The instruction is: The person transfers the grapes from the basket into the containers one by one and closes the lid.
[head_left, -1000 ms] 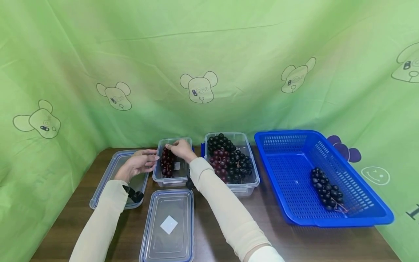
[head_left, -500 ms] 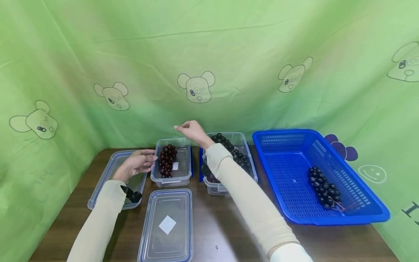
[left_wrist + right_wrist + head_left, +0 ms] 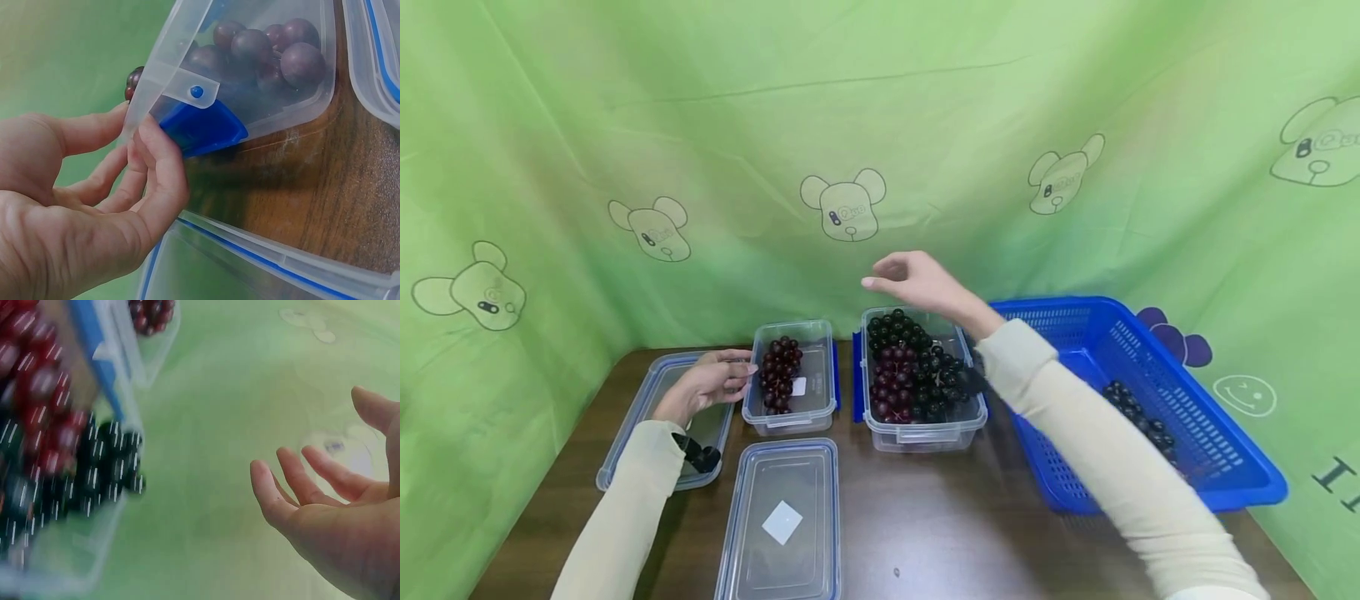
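My left hand (image 3: 711, 383) pinches the left rim of a clear plastic container (image 3: 300, 119), thumb on the inner side and fingers outside by a blue side latch (image 3: 203, 128). In that container lies a bunch of dark red grapes (image 3: 781, 371). My right hand (image 3: 917, 279) is in the air above the back of a larger clear container (image 3: 925, 437). Its fingers are loosely bent and hold nothing, as the right wrist view (image 3: 331, 506) also shows. The larger container holds red grapes (image 3: 892, 383) and black grapes (image 3: 898, 329).
A blue plastic basket (image 3: 1045, 467) at the right holds a bunch of black grapes (image 3: 1138, 412), partly behind my right sleeve. One clear lid (image 3: 782, 558) with a white label lies in front; another lid (image 3: 651, 400) lies at the left under my arm. A green curtain (image 3: 970, 167) hangs behind.
My right hand has let go of the red grapes in the smaller container, risen and moved right over the larger one. The left hand has stayed at the rim.
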`<state>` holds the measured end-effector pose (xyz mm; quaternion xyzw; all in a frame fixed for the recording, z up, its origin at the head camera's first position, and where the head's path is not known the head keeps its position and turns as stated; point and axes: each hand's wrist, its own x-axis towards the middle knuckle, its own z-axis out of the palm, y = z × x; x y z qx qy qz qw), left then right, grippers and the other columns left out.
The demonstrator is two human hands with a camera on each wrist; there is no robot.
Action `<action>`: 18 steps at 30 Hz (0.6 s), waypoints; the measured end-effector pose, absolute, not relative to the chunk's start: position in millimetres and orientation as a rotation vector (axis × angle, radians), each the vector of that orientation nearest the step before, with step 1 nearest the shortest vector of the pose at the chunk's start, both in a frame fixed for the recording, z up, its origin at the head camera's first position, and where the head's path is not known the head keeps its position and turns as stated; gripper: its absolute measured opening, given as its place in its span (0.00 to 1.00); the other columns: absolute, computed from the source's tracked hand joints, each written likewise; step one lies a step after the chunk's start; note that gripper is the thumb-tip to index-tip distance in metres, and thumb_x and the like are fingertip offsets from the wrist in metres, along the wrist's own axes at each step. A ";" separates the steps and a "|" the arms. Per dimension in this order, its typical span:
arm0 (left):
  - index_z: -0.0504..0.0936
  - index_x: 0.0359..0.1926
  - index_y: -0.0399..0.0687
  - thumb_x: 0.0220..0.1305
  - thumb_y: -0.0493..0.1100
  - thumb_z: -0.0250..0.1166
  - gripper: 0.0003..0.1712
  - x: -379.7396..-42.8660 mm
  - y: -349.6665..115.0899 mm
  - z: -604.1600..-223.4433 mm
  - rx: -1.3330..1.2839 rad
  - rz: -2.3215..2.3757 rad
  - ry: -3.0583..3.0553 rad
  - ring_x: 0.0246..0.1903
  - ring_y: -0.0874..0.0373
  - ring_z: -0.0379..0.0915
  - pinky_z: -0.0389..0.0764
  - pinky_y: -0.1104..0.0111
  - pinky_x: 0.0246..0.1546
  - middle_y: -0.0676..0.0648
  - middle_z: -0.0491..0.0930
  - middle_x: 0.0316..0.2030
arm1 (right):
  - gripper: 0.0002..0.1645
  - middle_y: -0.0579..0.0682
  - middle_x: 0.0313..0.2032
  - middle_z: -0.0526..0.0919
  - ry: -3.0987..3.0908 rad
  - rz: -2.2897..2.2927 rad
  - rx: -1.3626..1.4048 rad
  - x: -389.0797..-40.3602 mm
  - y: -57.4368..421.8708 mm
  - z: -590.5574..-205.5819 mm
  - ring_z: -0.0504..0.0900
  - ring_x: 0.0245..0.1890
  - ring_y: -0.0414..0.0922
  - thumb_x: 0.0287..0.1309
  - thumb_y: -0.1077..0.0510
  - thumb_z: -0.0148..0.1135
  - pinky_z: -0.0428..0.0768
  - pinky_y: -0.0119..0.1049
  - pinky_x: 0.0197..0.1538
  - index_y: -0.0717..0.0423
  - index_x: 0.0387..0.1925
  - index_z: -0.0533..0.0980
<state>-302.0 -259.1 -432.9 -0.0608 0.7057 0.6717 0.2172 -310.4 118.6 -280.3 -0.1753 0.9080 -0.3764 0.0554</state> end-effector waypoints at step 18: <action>0.56 0.81 0.38 0.77 0.35 0.61 0.38 -300.9 -263.6 -424.0 -0.175 1.845 1.956 0.33 0.66 0.78 0.83 0.74 0.35 0.55 0.82 0.40 | 0.48 0.71 0.71 0.72 2.885 -0.811 -0.305 -254.7 314.8 -287.2 0.72 0.70 0.69 0.71 0.35 0.63 0.73 0.69 0.70 0.67 0.74 0.66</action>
